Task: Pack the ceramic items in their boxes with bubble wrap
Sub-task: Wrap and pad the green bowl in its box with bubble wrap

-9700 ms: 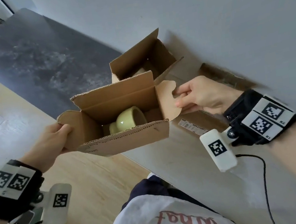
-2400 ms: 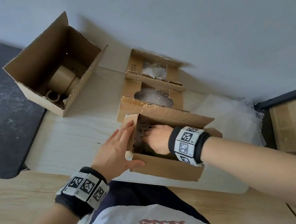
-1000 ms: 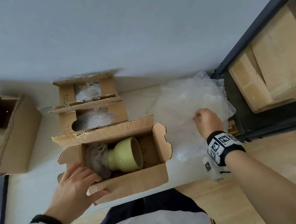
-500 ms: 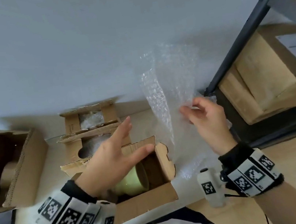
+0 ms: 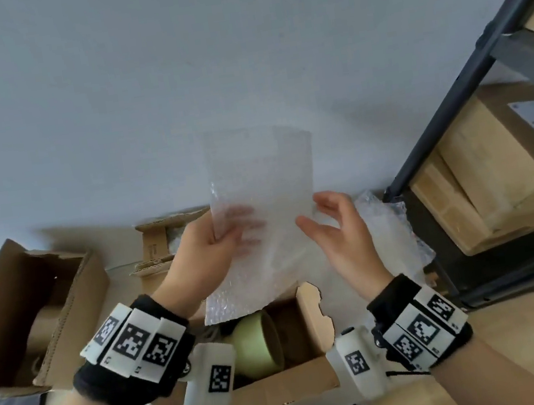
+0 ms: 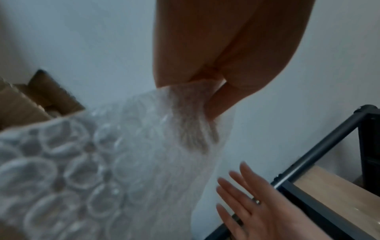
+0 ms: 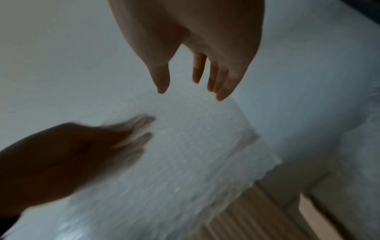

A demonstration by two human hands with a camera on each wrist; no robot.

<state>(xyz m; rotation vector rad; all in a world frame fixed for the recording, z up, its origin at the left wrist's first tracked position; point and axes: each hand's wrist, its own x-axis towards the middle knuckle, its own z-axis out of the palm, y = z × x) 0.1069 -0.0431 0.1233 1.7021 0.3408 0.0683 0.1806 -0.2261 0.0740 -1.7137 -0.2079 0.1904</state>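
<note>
My left hand (image 5: pixel 226 239) grips a clear bubble wrap sheet (image 5: pixel 266 181) by its left edge and holds it upright, thumb in front and fingers behind. In the left wrist view the left hand's fingers (image 6: pixel 213 105) pinch the bubble wrap sheet (image 6: pixel 144 146). My right hand (image 5: pixel 327 221) is open just beside the sheet's right edge, holding nothing; its fingers (image 7: pixel 222 84) are straight. Below the hands a pale green ceramic cup (image 5: pixel 256 346) lies on its side in an open cardboard box (image 5: pixel 311 320).
An open box with a brown mug (image 5: pixel 31 307) stands at the left. Two small boxes with wrap inside (image 5: pixel 158 246) sit against the wall. A bubble wrap pile (image 5: pixel 392 235) lies at the right, beside a black metal shelf (image 5: pixel 452 105) loaded with cartons (image 5: pixel 496 168).
My left hand rose from above the box and took hold of the sheet's left edge. My right hand let go of the sheet and opened. The sheet now hangs flatter.
</note>
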